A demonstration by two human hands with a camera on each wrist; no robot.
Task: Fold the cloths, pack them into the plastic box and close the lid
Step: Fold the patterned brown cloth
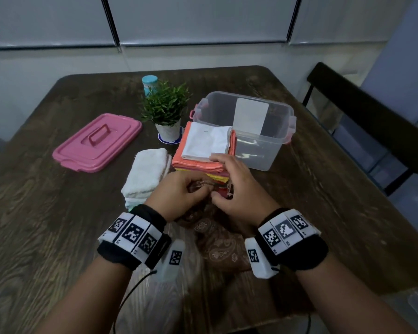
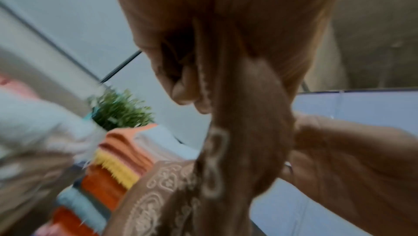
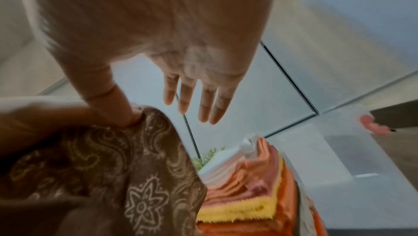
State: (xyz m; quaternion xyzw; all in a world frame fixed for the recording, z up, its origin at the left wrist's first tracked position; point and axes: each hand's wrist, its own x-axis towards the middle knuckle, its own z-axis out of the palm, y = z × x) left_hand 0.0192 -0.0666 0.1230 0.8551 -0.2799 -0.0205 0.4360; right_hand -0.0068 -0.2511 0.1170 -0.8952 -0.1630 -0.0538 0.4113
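Both forearms, banded with marker-printed wrist straps, fill the near edge of the head view, and between them a brown paisley cloth (image 1: 217,239) is spread loosely on the dark wooden worktop (image 1: 46,213). Its far edge is gathered by the left hand (image 1: 179,194), whose grip is pinched on the fabric, and by the right hand (image 1: 234,186), whose thumb is set against the same edge. Just beyond, a stack of folded cloths (image 1: 203,153) topped with a white one is seen touching the clear plastic box (image 1: 256,131), which stands open and, as far as can be told, holds no cloths. A folded white towel (image 1: 145,174) lies beside the stack, the pink lid (image 1: 97,143) well to the left, and a potted plant (image 1: 165,109) behind.

From the left wrist, the cloth (image 2: 237,132) is shown clamped between thumb and curled fingers (image 2: 187,88); the picture is blurred.

From the right wrist, the cloth (image 3: 135,159) is pressed by the thumb alone, while the fingers (image 3: 203,100) are held straight and spread above it, so the grip is wide.

Folding is judged to be the step in hand. It would be done well if the two corners were matched squarely, the fabric drawn taut, and the crease flattened to the footprint of the stack.
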